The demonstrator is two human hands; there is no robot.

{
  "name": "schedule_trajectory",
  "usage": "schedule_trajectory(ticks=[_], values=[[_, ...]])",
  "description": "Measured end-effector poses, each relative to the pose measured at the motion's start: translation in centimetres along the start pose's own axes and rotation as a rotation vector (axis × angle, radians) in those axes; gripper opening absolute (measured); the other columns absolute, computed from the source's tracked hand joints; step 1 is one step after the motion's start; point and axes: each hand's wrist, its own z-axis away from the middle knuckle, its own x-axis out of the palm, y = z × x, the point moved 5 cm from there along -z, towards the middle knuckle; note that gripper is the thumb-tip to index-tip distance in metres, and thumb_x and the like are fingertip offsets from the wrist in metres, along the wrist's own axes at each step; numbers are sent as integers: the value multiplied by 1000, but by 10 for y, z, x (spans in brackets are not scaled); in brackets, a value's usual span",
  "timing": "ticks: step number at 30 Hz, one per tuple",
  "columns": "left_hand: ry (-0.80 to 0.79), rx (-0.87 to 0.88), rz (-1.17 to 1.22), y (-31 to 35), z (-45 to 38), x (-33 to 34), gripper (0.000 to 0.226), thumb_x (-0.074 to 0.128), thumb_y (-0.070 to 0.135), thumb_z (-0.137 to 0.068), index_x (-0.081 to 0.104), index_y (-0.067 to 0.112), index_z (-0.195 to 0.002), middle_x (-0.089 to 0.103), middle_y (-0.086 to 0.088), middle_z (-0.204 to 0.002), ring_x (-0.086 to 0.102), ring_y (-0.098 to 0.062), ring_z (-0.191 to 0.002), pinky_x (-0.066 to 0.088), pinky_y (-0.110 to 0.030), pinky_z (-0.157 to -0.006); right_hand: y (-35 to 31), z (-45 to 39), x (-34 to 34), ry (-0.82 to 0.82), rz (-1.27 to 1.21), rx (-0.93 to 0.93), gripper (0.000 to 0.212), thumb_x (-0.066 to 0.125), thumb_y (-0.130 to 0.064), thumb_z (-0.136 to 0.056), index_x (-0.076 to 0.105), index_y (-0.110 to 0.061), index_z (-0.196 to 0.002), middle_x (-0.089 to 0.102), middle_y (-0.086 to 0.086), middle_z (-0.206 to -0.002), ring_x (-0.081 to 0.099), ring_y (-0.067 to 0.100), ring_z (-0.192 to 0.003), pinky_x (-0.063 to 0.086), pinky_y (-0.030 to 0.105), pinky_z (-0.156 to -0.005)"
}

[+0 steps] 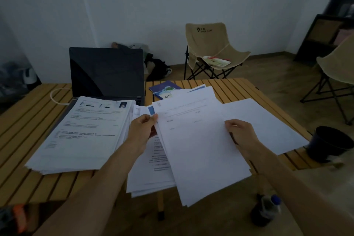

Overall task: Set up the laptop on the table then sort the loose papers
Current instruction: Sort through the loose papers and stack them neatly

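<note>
Laptop (106, 72) open at 10 o'clock, screen dark. Stack (82, 134) sorted at 9. Both hands, left (141, 130) and right (240, 133), pinch sheets (199, 145); loose papers (268, 120) remain at 3.

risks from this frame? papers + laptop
1. The held sheets, pinched by the left hand and right hand, jut past the table's near edge; loose ones under them could slide off.
2. The tall paper stack appears to cover the open laptop's keyboard; pressing on it may hit keys or topple it.
3. A bottle stands on the floor below the overhang; falling papers might knock it.
</note>
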Motion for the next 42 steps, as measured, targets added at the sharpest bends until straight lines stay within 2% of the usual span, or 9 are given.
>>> schedule_trajectory(ticks=[4,8,15,19,27,31,35,39,42], values=[[82,24,-58,1,-3,-2,17,55,23,-99,63,10,-93,73,-4,-94,71,-28,-87,57,-50,-89,10,1,0,-77,-177,133,17,59,-19,-98,73,-8,-95,73,12,-94,69,26,-80,56,36,-69],[101,20,-70,1,-12,-5,15,57,24,-97,66,13,-94,74,-4,-95,71,-28,-87,57,-49,-87,13,2,16,-200,37,105,5,70,-20,-91,69,-17,-95,69,5,-100,68,24,-88,55,32,-70],[369,225,-425,14,-25,-31,21,54,23,-96,57,16,-77,69,-4,-83,68,-22,-75,61,-43,-69,18,-24,4,106,-63,135,16,67,-11,-91,71,-12,-107,65,4,-114,61,26,-106,51,37,-96],[353,269,-553,15,-38,-39,20,50,18,-99,56,12,-80,65,-7,-85,64,-25,-81,53,-37,-69,28,-30,4,101,-70,201,19,65,-13,-92,70,-12,-110,67,8,-116,63,30,-106,52,48,-99],[217,333,-537,12,-42,-31,22,44,3,-96,52,15,-113,62,-3,-108,61,-20,-94,47,-20,-60,9,-16,42,12,168,68,29,56,-13,-98,62,-6,-126,61,3,-118,56,22,-105,46,31,-93],[168,512,-893,13,-35,-26,40,45,11,-100,42,12,-140,42,-12,-142,47,-26,-127,47,-37,-99,3,4,67,-82,434,-38,25,47,-14,-103,55,-7,-126,62,8,-121,59,17,-95,47,21,-74],[-72,522,-1413,-2,-33,-2,54,31,47,-102,23,31,-154,10,-2,-164,9,-26,-151,7,-46,-122,0,10,71,-121,360,-82,18,52,-24,-102,57,-12,-114,64,3,-104,56,7,-80,42,17,-59],[-196,421,-1623,-25,-29,8,56,15,52,-102,11,36,-155,1,1,-165,-4,-27,-151,-3,-51,-121,-1,-4,26,35,619,-168,30,55,-32,-97,61,-16,-121,64,4,-117,60,22,-112,49,29,-85],[-188,422,-1608,-24,-26,8,56,15,50,-102,9,35,-155,0,-1,-165,-4,-29,-151,-2,-49,-122,31,-21,-15,27,938,78,89,51,-67,-87,28,-12,-153,25,15,-160,20,34,-148,21,50,-118]])
